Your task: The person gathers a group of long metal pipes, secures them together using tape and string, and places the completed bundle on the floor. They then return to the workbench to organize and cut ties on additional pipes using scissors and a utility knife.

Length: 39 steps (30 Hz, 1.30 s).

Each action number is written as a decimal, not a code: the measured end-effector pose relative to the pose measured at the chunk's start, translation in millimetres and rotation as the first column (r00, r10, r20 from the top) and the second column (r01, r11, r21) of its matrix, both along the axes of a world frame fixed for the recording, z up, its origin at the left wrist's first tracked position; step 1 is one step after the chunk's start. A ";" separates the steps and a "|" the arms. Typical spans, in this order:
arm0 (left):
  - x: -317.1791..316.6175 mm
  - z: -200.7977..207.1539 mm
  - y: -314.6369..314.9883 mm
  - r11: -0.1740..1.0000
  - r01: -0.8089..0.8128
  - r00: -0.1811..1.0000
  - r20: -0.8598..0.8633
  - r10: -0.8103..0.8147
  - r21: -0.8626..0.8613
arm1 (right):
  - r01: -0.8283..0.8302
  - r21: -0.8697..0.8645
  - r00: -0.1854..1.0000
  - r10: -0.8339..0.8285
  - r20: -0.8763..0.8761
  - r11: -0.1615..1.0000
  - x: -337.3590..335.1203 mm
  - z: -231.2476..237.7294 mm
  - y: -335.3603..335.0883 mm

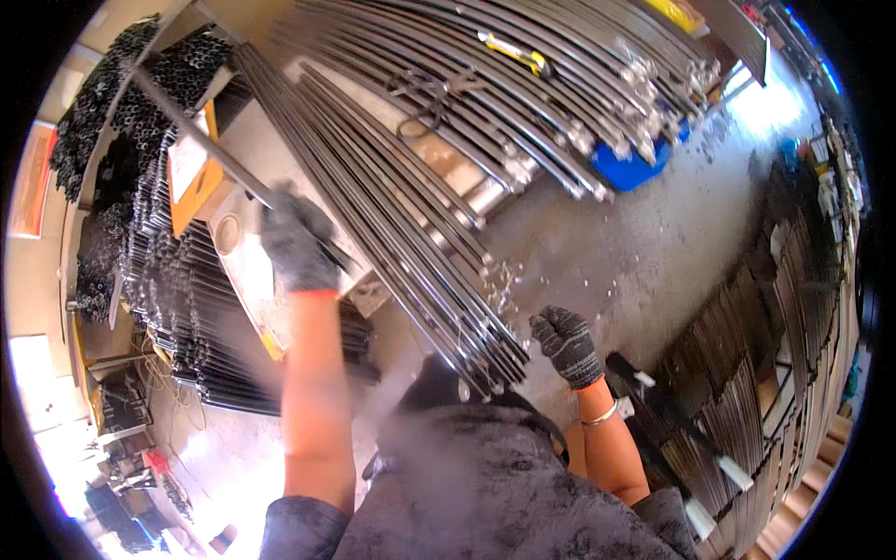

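My left hand (299, 241), in a dark glove and smeared by motion, is closed around a long thin metal tube (201, 138). That tube slants from the upper left down past my fingers, left of a bundle of long metal tubes (373, 224) on the bench. My right hand (567, 347), in a dark grey knitted glove, is curled closed just right of the bundle's near ends. Whatever its fingers may hold is hidden. Clear plastic pieces (501, 285) cling around some tube ends close by.
More tubes (439, 47) lie across the far bench, with a yellow-and-black tool (515, 52) and dark cords (434, 93) on top. A blue bin (630, 168) stands beneath their ends. Stacked dark tubes (177, 252) fill the left; long dark strips (737, 373) lie at right.
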<state>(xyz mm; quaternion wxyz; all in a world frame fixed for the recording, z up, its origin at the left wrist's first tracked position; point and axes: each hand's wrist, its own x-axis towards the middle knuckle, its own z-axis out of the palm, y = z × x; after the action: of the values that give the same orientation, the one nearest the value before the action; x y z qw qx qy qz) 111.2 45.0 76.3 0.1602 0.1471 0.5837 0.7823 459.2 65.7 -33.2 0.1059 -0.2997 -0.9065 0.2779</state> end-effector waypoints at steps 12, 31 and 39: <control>84.6 -84.5 -27.0 0.964 0.153 0.931 0.359 -0.067 -0.217 | -0.024 -0.832 0.908 -0.336 -0.250 0.554 -104.3 -70.9 77.0; 107.5 -32.7 18.0 0.875 0.377 0.737 0.473 -0.482 0.304 | -0.036 -0.120 0.888 -0.023 -0.459 0.992 -77.5 65.9 19.7; 113.4 -17.8 18.6 0.829 0.329 0.690 0.484 -0.538 0.452 | 0.037 -0.127 0.783 -0.108 -0.612 0.991 -81.9 57.5 17.8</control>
<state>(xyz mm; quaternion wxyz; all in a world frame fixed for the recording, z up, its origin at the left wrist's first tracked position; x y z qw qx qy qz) 224.6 63.6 58.5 0.4898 0.0555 0.3115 0.8124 377.3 83.5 24.3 0.3907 -0.2323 -0.7934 0.4050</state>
